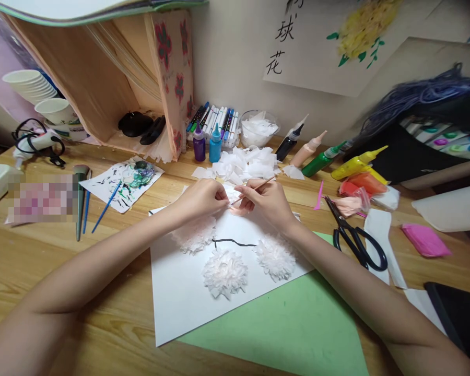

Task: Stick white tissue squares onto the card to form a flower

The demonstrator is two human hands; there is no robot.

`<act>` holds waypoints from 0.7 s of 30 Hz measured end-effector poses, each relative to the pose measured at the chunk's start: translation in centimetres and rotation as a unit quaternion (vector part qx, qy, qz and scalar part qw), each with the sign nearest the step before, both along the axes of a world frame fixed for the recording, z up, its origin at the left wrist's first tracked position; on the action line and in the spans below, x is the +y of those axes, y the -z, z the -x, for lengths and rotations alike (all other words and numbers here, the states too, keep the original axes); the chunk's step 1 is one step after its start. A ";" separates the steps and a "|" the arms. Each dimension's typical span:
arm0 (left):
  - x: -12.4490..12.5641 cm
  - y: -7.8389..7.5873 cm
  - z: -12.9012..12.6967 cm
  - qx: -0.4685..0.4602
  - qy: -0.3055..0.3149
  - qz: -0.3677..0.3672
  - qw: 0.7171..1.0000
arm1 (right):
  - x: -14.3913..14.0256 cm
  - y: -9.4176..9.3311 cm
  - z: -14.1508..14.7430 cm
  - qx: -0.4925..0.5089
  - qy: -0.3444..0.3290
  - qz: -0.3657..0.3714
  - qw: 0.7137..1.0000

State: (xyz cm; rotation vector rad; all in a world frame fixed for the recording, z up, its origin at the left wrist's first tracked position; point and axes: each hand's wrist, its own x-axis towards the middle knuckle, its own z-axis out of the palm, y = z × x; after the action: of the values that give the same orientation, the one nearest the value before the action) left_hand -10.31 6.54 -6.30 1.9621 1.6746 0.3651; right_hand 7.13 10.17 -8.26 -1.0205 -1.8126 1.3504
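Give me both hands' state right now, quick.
Left hand: closed, pinching a small tissue piece.
Right hand: closed on a thin wooden stick, tip at the tissue.

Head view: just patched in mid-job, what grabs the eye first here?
At centre, the left hand and right hand meet over a white sheet, pinching a small tissue piece, the right also holding a thin stick. Three fluffy tissue flowers sit on that sheet. Black scissors lie to the right, with paint bottles behind.
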 end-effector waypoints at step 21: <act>1.3 -3.1 5.7 0.195 -0.063 0.080 0.975 | 1.0 -1.8 -1.7 0.077 0.023 -0.043 0.996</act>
State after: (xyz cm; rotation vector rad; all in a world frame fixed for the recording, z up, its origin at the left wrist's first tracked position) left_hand -16.03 7.89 -3.24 1.9002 2.0064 -0.1204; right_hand 8.88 11.19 -6.47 -0.8820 -1.7083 1.2757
